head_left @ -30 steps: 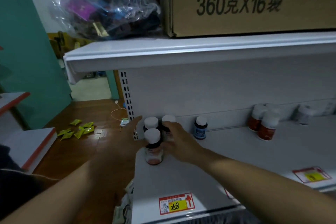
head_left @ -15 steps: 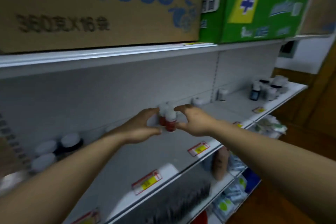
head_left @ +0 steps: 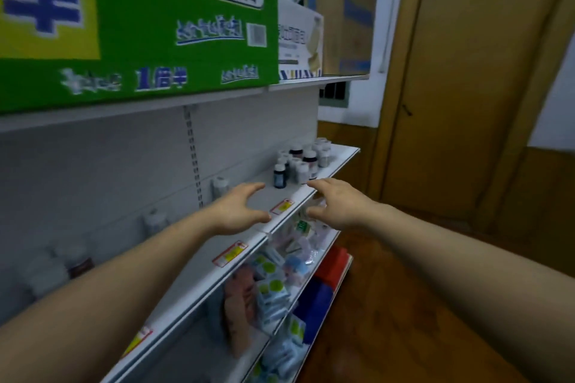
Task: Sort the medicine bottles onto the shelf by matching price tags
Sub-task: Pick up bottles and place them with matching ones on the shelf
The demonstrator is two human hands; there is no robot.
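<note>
Both my hands reach out over the white shelf [head_left: 199, 283] and hold nothing. My left hand [head_left: 238, 210] hovers with its fingers spread and loosely bent above a red and yellow price tag [head_left: 281, 206]. My right hand [head_left: 334, 204] is just right of it, past the shelf's front edge. A cluster of several medicine bottles [head_left: 300, 162] stands at the shelf's far end, with a dark blue bottle [head_left: 279, 176] nearest my hands. A single white bottle [head_left: 220, 186] stands against the back panel. More bottles [head_left: 67, 261] stand blurred at the near left.
A green carton [head_left: 140, 19] and brown boxes [head_left: 340, 9] sit on the shelf above. More price tags [head_left: 229, 253] line the front edge. The lower shelf holds packets and small boxes [head_left: 273, 286]. A wooden door [head_left: 476, 87] and wooden floor are on the right.
My view has swung right along the shelf. Both hands let go of the red bottles they held together and now reach empty toward the far-end cluster.
</note>
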